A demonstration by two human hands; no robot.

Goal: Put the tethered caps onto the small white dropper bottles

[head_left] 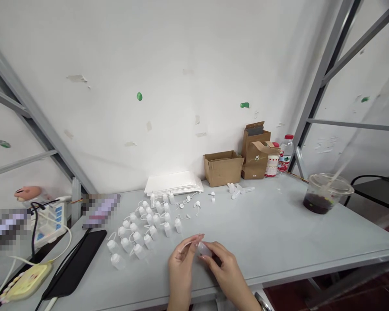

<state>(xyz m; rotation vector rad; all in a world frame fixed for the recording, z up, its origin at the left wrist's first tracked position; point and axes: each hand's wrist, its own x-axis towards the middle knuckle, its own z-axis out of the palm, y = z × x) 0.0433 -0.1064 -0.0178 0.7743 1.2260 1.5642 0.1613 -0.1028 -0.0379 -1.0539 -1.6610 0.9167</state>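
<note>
A small translucent white plastic bottle is held between my two hands, just above the table's front part. My right hand is closed around the bottle's body. With thumb and fingers pinched, my left hand grips the cap end; a thin white strap shows by its fingers, and the cap itself is mostly covered. To the left of my hands stand several similar capped bottles in loose rows, many with looped straps. Behind them lie a few loose white caps with straps.
At the back are white sheets, an open cardboard box, a brown paper bag and a red-capped bottle. A cup of dark liquid stands right. A black pad, phone and cables lie left.
</note>
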